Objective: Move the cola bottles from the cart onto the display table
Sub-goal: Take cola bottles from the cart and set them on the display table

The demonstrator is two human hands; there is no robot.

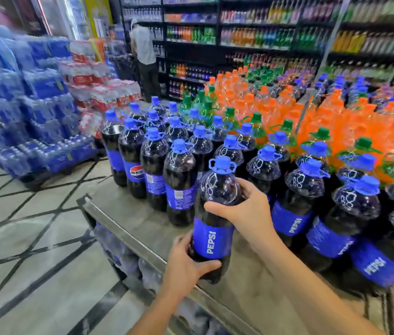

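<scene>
2 hands (pixel 186 264) gripping cola bottle (pixel 215 213), display table (pixel 128 213)

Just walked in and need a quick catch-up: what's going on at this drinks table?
A person holds one cola bottle upright at the front edge of the display table. The left grip wraps its lower body, and the right grip wraps its shoulder. Whether its base has touched down is unclear. Beside it, rows of cola bottles already stand on the table, with orange bottles behind them.
</scene>
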